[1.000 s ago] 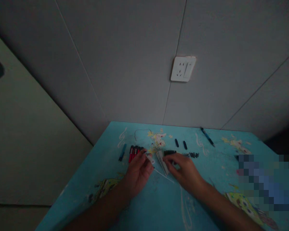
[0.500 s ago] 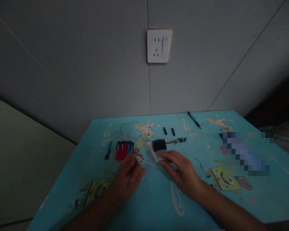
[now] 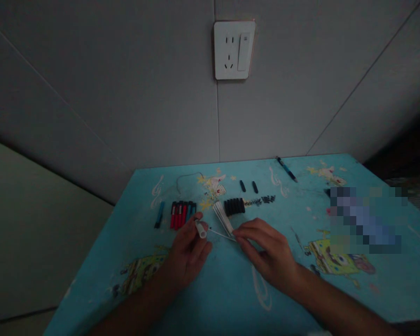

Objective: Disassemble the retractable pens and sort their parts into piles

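Note:
My left hand (image 3: 189,254) is closed around a short whitish tube (image 3: 201,230), its open round end facing me. Between thumb and fingertips, my right hand (image 3: 268,247) pinches a thin white pen refill (image 3: 221,234). The refill's dark tip points left and lies just beside the tube, apart from its opening. Behind my right fingertips a bundle of white refills (image 3: 222,217) rests on the table. A row of black pen parts (image 3: 234,206) sits right behind that bundle. Red and blue pen barrels (image 3: 180,215) lie side by side beyond my left hand.
A single blue barrel (image 3: 159,215) lies at the left. Two black pieces (image 3: 248,186), small dark bits (image 3: 262,201) and a pen (image 3: 286,169) lie toward the wall. A blurred-out object (image 3: 366,219) is on the right of the blue patterned table (image 3: 231,298).
The refill's tip has come away from the tube's opening as my right hand drew slightly right. The tube has tilted a little more upright. The whole view has shifted slightly.

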`<state>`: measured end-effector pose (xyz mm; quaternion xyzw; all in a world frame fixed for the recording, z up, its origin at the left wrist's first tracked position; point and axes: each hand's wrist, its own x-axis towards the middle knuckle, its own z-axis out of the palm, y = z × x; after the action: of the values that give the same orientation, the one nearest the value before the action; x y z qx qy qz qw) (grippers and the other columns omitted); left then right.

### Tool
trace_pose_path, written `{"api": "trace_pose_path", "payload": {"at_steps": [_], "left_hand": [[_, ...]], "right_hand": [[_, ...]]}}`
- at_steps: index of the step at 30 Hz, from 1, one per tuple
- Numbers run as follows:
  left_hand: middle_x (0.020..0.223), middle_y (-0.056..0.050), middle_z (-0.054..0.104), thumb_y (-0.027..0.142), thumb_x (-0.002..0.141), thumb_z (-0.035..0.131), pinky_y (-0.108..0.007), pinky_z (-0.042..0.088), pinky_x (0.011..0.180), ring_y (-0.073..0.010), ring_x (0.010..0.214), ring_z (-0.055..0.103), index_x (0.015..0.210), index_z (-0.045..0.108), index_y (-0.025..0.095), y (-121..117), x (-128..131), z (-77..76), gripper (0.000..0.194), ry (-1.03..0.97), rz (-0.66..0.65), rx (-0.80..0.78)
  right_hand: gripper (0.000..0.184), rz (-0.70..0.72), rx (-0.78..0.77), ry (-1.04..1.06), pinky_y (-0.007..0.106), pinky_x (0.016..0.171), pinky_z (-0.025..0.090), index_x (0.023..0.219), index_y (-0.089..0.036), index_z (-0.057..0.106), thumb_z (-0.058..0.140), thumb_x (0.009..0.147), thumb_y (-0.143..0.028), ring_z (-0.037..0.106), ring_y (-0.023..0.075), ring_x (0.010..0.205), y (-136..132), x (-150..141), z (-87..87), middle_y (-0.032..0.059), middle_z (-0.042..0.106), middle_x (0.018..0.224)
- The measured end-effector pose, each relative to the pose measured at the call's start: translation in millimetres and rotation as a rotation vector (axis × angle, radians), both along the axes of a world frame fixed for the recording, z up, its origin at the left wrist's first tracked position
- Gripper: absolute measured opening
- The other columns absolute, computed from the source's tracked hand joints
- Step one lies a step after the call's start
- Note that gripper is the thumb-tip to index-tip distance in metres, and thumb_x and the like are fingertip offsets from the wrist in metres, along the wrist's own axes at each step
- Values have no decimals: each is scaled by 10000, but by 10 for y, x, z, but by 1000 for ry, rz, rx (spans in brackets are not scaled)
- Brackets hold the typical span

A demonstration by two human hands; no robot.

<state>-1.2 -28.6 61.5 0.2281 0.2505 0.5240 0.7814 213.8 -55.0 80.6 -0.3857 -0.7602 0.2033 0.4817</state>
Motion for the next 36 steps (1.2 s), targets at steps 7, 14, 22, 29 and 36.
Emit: {"api": "trace_pose_path", "payload": {"at_steps": [7,14,22,29,36], "left_hand": [[871,47,695,217,915,646,-150,361,435,21,345,293,1063,637,215,-1,16,12,149,-114,-65,35],[871,65,691,197,902,657,-147,368,440,19,353,300,1059,627,236,-25,-13,44,165,-187,-85,62],[831,60,680,246,875,702,-193,431,517,-32,465,494,1076,613,281,-10,60,3,222,2,-19,50],[929,38,681,274,879,690,-164,428,506,-29,513,438,980,668,270,71,-12,123,104,-113,121,10],[764,14,661,243,828,750,-184,479,661,-89,708,602,949,693,214,209,-12,-107,136,363,130,142]], "right_hand": [[284,62,-18,-55,351,814,553,1163,-208,648,599,910,-88,640,186,912,-31,1,-24,68,673,1008],[261,112,7,-121,355,811,544,1155,-195,649,606,916,-100,626,184,900,-35,-57,-40,68,684,999],[230,-4,-28,-76,321,818,540,1115,-197,654,611,912,-97,638,173,917,-14,-11,-11,59,673,1001],[154,-194,-65,-96,306,796,527,1062,-212,665,635,920,-160,647,162,872,66,71,31,33,688,968],[145,-165,-107,-57,301,802,521,1050,-224,666,625,925,-161,645,162,895,42,58,25,28,684,977]]}}
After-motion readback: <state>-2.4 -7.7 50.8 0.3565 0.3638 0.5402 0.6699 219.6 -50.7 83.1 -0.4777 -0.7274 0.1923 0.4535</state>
